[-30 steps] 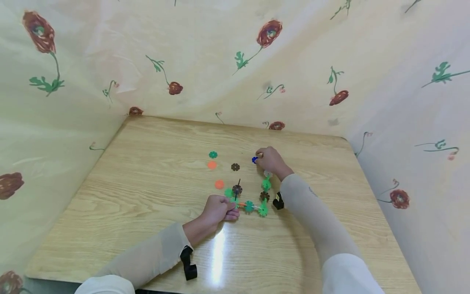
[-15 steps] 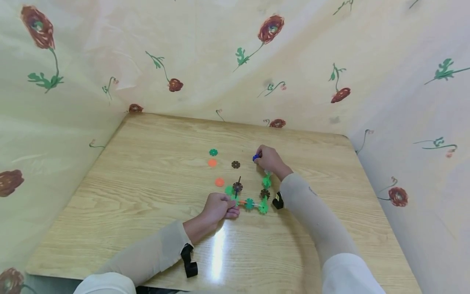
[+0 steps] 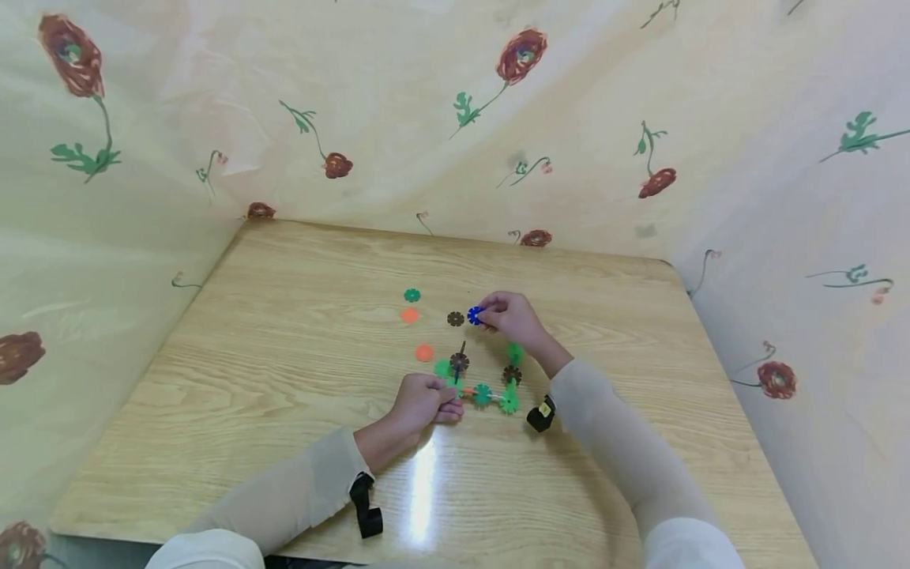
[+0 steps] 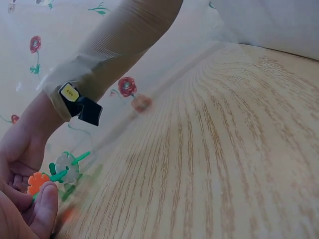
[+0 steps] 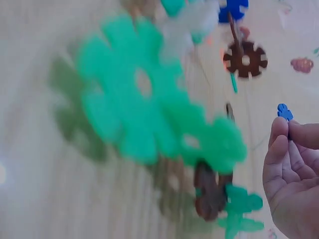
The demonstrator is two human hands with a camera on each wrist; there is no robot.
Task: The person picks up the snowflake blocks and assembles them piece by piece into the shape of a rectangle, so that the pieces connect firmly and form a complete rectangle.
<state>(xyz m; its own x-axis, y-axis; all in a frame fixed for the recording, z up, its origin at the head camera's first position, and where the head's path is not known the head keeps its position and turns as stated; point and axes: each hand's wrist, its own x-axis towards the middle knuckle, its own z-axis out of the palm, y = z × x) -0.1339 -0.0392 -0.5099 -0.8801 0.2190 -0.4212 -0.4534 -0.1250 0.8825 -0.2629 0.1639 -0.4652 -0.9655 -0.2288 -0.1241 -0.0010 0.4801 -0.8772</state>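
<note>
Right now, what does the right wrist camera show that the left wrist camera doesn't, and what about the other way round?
Of the two, only the right wrist view shows the blue disc pinched by the right hand, and the brown discs. Only the left wrist view shows the left hand, the right sleeve and the black strap at its cuff. Both show the right hand, green discs, the table and the flowered cloth.
</note>
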